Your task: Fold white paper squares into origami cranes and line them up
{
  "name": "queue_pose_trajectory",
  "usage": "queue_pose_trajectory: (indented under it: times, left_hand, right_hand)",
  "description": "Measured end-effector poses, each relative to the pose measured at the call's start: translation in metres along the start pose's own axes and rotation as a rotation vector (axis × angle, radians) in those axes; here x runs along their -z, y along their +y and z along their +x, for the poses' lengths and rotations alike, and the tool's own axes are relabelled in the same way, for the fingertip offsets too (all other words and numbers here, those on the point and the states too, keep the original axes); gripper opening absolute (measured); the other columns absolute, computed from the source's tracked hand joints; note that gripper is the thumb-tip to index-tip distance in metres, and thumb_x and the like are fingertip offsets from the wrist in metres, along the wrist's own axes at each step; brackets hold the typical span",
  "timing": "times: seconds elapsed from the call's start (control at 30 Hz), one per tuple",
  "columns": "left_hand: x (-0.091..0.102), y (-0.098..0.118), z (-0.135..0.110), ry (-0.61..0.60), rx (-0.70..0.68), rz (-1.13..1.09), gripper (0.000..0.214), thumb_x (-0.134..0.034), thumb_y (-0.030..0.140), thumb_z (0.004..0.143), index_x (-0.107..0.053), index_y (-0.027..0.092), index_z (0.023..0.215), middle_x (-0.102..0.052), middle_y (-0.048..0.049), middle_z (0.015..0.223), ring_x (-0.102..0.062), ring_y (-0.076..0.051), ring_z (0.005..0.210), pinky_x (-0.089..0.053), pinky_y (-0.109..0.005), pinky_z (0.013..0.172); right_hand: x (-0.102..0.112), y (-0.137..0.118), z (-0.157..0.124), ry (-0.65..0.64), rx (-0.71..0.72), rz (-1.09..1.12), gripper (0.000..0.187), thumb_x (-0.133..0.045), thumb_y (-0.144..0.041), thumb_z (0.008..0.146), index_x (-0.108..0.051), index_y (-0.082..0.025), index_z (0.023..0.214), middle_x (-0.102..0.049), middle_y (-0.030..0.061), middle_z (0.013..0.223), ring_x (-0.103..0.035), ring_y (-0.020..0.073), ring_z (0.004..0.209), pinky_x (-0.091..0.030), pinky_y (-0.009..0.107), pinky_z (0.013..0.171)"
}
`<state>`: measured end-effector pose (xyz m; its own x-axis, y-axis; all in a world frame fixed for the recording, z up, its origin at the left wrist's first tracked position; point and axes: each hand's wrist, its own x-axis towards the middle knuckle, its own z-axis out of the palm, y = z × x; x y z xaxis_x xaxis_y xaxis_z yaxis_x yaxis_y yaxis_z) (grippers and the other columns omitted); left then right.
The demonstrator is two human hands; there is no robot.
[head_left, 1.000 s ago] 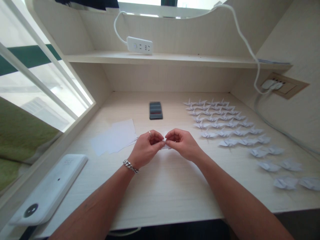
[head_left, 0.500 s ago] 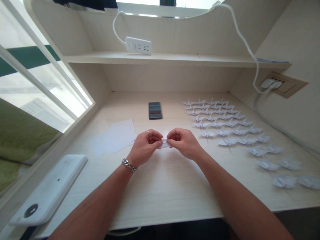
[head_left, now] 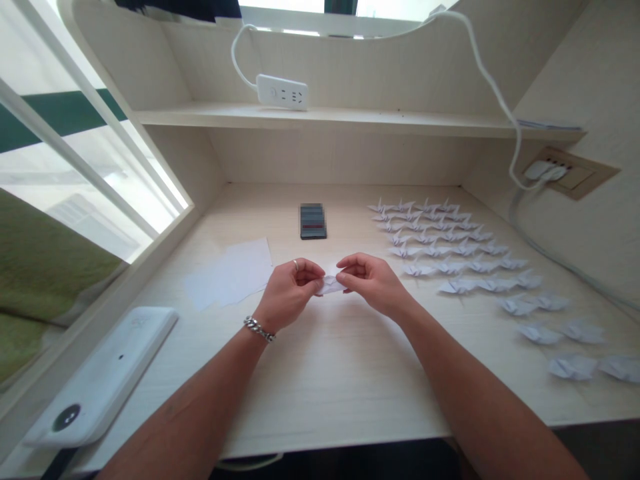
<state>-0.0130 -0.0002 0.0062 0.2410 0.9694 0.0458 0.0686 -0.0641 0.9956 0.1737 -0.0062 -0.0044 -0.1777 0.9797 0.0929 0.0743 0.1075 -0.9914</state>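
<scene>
My left hand [head_left: 290, 291] and my right hand [head_left: 371, 281] meet over the middle of the desk [head_left: 320, 380]. Both pinch a small folded piece of white paper [head_left: 330, 285] between their fingertips, just above the desk. The left hand wears a ring and a chain bracelet. Most of the paper is hidden behind the fingers. Flat white paper sheets [head_left: 231, 272] lie just left of the left hand. Several folded paper cranes [head_left: 450, 250] stand in rows to the right of the right hand.
A dark phone [head_left: 313, 221] lies behind the hands. A white flat device [head_left: 103, 377] sits at the front left edge. A power strip [head_left: 282, 91] rests on the shelf above, its cable running to a wall socket [head_left: 555, 172] at the right. A window frames the left side.
The hands have shifted slightly away from me with the paper. Their fingertips have worked a little apart, showing more of the paper between them.
</scene>
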Motion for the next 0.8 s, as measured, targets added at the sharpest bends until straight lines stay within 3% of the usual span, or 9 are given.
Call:
queue_pose_trajectory:
  times: [0.2,0.37,0.57,0.67,0.8]
  left_hand:
    - [-0.002,0.000,0.000,-0.012,0.010,-0.075,0.014,-0.066,0.009,0.067,-0.066,0.011,0.080,-0.071,-0.0036,0.075,-0.068,-0.016,0.071,-0.060,-0.030,0.065]
    - [-0.003,-0.002,0.001,0.015,-0.010,-0.015,0.017,-0.072,0.017,0.069,-0.065,0.011,0.083,-0.071,-0.0044,0.073,-0.068,-0.015,0.067,-0.060,-0.030,0.067]
    - [-0.002,-0.004,0.002,0.196,-0.049,-0.015,0.019,-0.075,0.020,0.068,-0.065,0.011,0.081,-0.072,-0.0048,0.074,-0.070,-0.017,0.071,-0.060,-0.030,0.068]
    - [-0.003,-0.006,0.002,0.236,-0.085,0.002,0.019,-0.075,0.021,0.068,-0.066,0.011,0.081,-0.073,-0.0050,0.075,-0.070,-0.018,0.072,-0.060,-0.031,0.070]
    - [-0.004,-0.009,0.000,0.253,-0.151,0.111,0.018,-0.075,0.024,0.070,-0.068,0.012,0.082,-0.074,-0.0064,0.078,-0.071,-0.018,0.074,-0.058,-0.030,0.072]
  right_hand:
    - [0.000,0.007,0.002,0.068,0.097,-0.093,0.013,-0.064,-0.023,0.077,-0.064,-0.017,0.088,-0.067,0.0025,0.077,-0.063,0.0157,0.069,-0.054,0.030,0.064]
    - [-0.003,0.002,-0.001,0.127,0.165,-0.219,0.012,-0.061,-0.022,0.080,-0.065,-0.018,0.090,-0.070,0.0044,0.085,-0.066,0.0177,0.079,-0.053,0.031,0.072]
    - [-0.011,-0.007,-0.008,0.421,0.369,-0.377,0.012,-0.061,-0.023,0.082,-0.069,-0.018,0.090,-0.070,0.0061,0.090,-0.065,0.0179,0.082,-0.053,0.032,0.078]
    - [-0.018,-0.007,-0.011,0.304,0.390,-0.440,0.014,-0.060,-0.021,0.084,-0.072,-0.019,0.090,-0.071,0.0057,0.088,-0.064,0.0172,0.078,-0.052,0.030,0.073]
    - [-0.023,-0.003,-0.010,0.209,0.294,-0.422,0.020,-0.060,-0.025,0.085,-0.072,-0.019,0.099,-0.071,0.0073,0.096,-0.065,0.0179,0.081,-0.053,0.030,0.074]
